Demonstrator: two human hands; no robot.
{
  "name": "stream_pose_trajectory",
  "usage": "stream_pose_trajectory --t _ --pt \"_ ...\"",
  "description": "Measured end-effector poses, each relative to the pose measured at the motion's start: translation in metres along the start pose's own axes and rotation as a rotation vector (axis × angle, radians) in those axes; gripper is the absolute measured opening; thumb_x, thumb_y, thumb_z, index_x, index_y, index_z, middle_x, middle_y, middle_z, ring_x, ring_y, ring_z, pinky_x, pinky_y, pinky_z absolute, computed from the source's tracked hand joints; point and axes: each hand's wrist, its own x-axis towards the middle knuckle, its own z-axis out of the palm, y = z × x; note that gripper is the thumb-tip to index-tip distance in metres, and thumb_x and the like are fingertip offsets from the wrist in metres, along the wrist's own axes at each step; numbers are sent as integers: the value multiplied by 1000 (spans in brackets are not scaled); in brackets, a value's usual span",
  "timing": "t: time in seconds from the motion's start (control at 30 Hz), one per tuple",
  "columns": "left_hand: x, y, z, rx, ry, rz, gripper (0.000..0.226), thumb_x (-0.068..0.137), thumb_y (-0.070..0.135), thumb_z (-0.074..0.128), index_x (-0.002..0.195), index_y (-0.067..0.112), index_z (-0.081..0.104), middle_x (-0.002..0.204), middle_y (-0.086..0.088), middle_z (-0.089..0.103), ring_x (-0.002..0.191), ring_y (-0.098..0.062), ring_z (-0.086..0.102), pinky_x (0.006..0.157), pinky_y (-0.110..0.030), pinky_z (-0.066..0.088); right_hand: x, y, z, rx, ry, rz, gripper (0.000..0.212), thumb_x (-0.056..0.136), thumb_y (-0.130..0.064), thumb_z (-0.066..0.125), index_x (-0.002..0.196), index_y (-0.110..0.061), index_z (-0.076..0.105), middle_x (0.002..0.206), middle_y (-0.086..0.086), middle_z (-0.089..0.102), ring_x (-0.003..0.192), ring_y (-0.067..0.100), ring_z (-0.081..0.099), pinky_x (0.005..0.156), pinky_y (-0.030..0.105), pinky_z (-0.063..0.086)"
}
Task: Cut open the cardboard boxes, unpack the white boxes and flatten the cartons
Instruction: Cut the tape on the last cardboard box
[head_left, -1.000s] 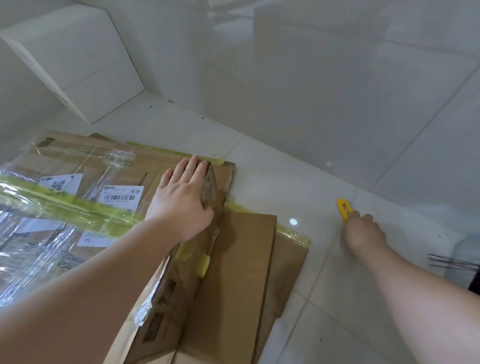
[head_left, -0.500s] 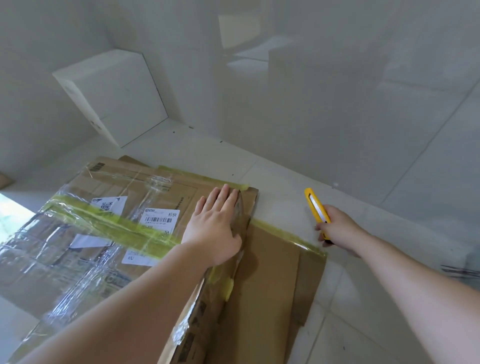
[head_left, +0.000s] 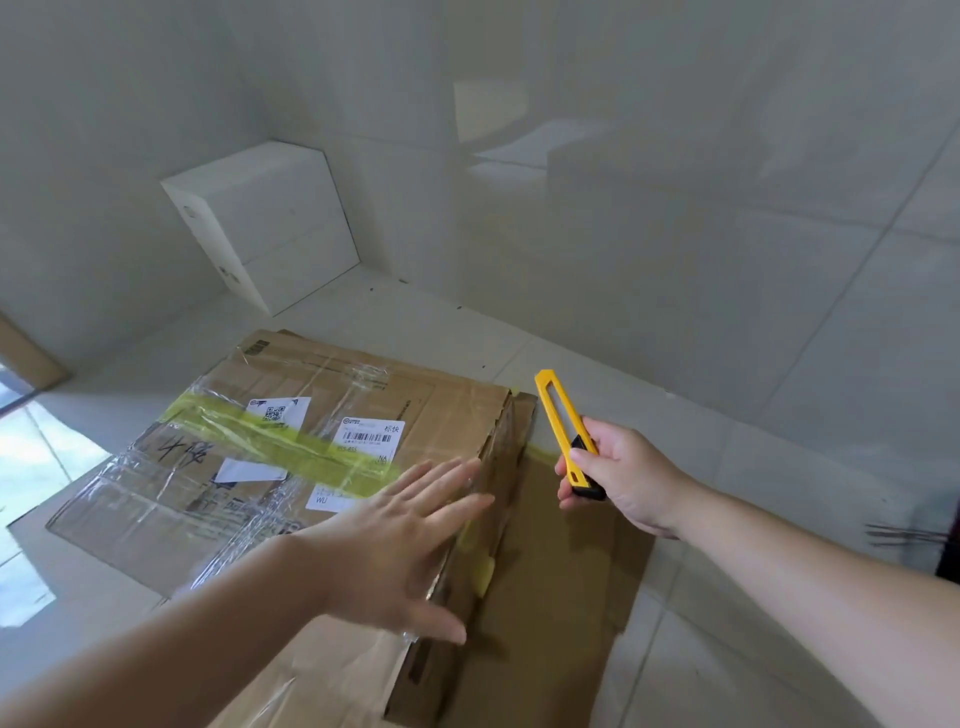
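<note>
A flattened brown carton (head_left: 291, 415) with clear and yellow-green tape and white labels lies on the tiled floor. It rests on another flat carton (head_left: 561, 571) that sticks out to its right. My left hand (head_left: 400, 545) is over the top carton's right edge with its fingers spread and straight; whether it touches the cardboard I cannot tell. My right hand (head_left: 618, 478) grips a yellow box cutter (head_left: 563, 426), held in the air to the right of the top carton with its tip pointing away from me. Two stacked white boxes (head_left: 275, 228) stand in the corner behind the cartons.
Glossy tiled walls rise behind the cartons. A brown frame edge (head_left: 26, 348) shows at the far left. Some thin dark rods (head_left: 904, 532) lie at the right edge. Bare floor tiles (head_left: 779, 467) stretch to the right of the cartons.
My right hand picked the box cutter up from the floor and raised it beside the carton. My left hand slid back along the carton's right edge and spread its fingers. The camera tilted up.
</note>
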Motion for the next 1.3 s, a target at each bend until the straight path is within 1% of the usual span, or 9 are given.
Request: stream_pose_trajectory --t 0.1,0.2,0.37,0.47,0.63,0.73,0.83,1.1,1.3 --pt "-14 3 4 111 -120 149 124 56 96 39 147 33 -18 149 2 -39 136 -15 -36 103 -50 -25 -8 0 0 -41 39 4 17 100 -8 40 111 -8 53 86 16 57 66 21 60 63 34 56" --pt "-18 5 9 157 -180 188 132 53 92 49 147 31 -21 147 -3 -42 133 -20 -41 102 -51 -27 -12 -3 2 -85 57 4 17 101 -10 40 112 -13 53 86 14 57 66 19 59 62 33 54" --pt "-19 4 11 214 -195 213 144 50 87 60 146 22 -25 145 -6 -44 132 -22 -42 107 -47 -23 -14 -6 2 35 -135 98 46 94 9 44 131 -17 40 99 16 50 80 20 55 71 28 53" --pt "-18 3 10 207 -179 203 139 54 88 55 146 20 -23 146 -5 -43 133 -21 -41 110 -44 -19 -16 -5 8 18 -113 68 28 95 6 44 120 -8 48 93 14 53 76 20 56 70 29 53" --pt "-6 -8 10 126 -101 88 135 55 91 47 146 22 -25 149 4 -39 134 -12 -39 112 -39 -20 -13 -3 14 80 61 -5 13 99 -6 44 102 1 55 75 11 53 57 18 52 52 28 48" --pt "3 -14 13 67 -33 -16 134 53 93 43 146 23 -24 151 6 -35 135 -8 -37 115 -39 -16 -11 0 14 141 193 -12 18 98 -17 49 100 -4 60 63 7 50 45 17 42 40 25 35" --pt "10 -14 16 33 27 -62 130 54 95 39 146 26 -22 152 9 -32 135 -6 -35 115 -39 -14 -9 -1 14 152 337 59 19 92 -30 60 94 -13 67 56 4 49 39 14 40 38 18 33" --pt "10 -13 22 25 111 -103 123 56 95 36 149 31 -12 156 10 -20 139 -5 -28 115 -39 -15 6 -8 27 45 534 142 22 88 -40 65 81 -19 66 55 6 54 42 16 47 41 23 41" --pt "10 -9 25 -8 150 -147 119 58 93 37 150 33 -8 156 11 -18 138 -4 -29 115 -38 -15 21 -15 36 54 626 172 33 86 -41 66 63 -17 63 47 5 54 46 23 48 54 34 46"
